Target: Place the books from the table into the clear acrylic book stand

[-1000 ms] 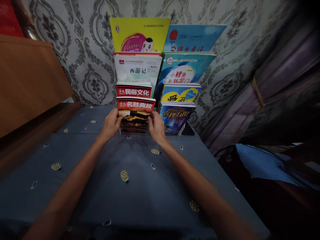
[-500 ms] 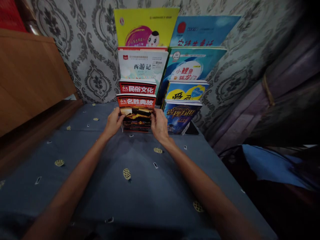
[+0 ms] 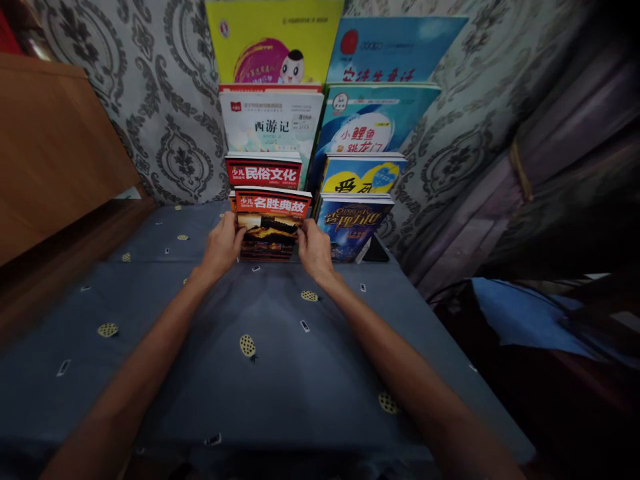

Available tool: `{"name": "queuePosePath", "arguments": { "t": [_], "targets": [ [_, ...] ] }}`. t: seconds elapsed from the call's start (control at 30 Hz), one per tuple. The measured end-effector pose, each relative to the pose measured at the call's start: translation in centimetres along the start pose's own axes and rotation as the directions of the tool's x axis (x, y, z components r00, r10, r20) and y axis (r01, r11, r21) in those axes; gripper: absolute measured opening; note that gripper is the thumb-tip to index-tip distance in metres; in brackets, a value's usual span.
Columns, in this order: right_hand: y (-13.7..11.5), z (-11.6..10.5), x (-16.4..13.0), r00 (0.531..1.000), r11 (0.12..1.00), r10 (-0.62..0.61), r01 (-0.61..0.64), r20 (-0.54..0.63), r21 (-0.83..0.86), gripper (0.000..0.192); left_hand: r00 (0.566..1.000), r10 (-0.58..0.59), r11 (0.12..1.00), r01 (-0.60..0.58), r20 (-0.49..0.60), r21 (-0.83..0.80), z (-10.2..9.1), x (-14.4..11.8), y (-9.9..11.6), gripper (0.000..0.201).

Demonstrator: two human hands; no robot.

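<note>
My left hand point(image 3: 223, 245) and my right hand point(image 3: 315, 245) grip the two side edges of a book point(image 3: 273, 223) with a red title band and a dark landscape cover. It stands upright at the front of the left column of books. Right behind it is a red-banded book point(image 3: 264, 172), then a white book point(image 3: 270, 120) and a tall yellow-green book point(image 3: 275, 40). In the column beside my right hand, a dark blue book point(image 3: 353, 227) stands in front. Each hand has its thumb on the cover; the fingers behind are hidden.
The right column also holds a yellow-and-blue book point(image 3: 363, 173), a teal book point(image 3: 383, 117) and a blue book point(image 3: 397, 47). A wooden cabinet point(image 3: 60, 153) borders the left. A grey cloth with pineapple prints point(image 3: 280, 387) covers the table. A tied curtain point(image 3: 480, 207) hangs at right.
The held book has shifted slightly right relative to the books behind it, and a book edge now shows at its left. The whole view has moved a little.
</note>
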State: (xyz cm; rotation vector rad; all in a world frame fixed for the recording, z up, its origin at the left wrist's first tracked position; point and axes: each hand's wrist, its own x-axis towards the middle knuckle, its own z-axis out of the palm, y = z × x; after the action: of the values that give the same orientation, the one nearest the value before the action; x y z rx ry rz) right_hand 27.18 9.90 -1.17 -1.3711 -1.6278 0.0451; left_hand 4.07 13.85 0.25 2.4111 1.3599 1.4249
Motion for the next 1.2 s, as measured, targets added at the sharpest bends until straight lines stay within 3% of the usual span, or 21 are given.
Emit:
{"name": "queuePosePath", "arguments": {
  "t": [0.33, 0.5, 0.7, 0.8, 0.97, 1.07, 1.2],
  "targets": [
    [-0.2, 0.9, -0.3, 0.993, 0.992, 0.095, -0.089, 0.073, -0.084, 0.021, 0.995, -0.095, 0.988, 0.092, 0.021, 0.122, -0.3, -0.1, 0.0, 0.019],
    [-0.2, 0.8, -0.5, 0.990, 0.986, 0.108, -0.095, 0.094, -0.135, 0.025, 0.999, -0.040, 0.993, 0.041, -0.011, 0.107, -0.2, -0.2, -0.2, 0.030],
    [0.1, 1.0, -0.6, 0.988, 0.979, 0.146, -0.135, 0.059, -0.155, 0.024, 0.998, 0.020, 0.998, -0.015, -0.067, 0.066, -0.5, -0.1, 0.6, 0.074],
    [0.0, 0.6, -0.5, 0.994, 0.990, 0.102, -0.097, 0.045, -0.101, 0.031, 0.993, 0.077, 0.996, -0.073, -0.091, 0.042, -1.2, 0.5, 1.6, 0.080],
    [-2.5, -1.5, 0.6, 0.998, 0.997, -0.069, 0.069, -0.011, 0.032, 0.062, 0.999, 0.040, 0.997, -0.040, 0.004, 0.066, -1.8, 1.9, 2.9, 0.065],
    [-3.6, -2.4, 1.7, 0.988, 0.987, -0.152, 0.152, -0.012, 0.049, 0.059, 0.999, 0.048, 0.994, -0.050, 0.018, 0.093, -1.7, 2.2, 3.0, 0.065],
    [-3.2, -2.1, 3.0, 0.981, 0.980, -0.193, 0.193, 0.007, 0.051, 0.053, 0.997, 0.073, 0.992, -0.072, -0.002, 0.107, -1.5, 2.3, 2.5, 0.066]
  ]
}}
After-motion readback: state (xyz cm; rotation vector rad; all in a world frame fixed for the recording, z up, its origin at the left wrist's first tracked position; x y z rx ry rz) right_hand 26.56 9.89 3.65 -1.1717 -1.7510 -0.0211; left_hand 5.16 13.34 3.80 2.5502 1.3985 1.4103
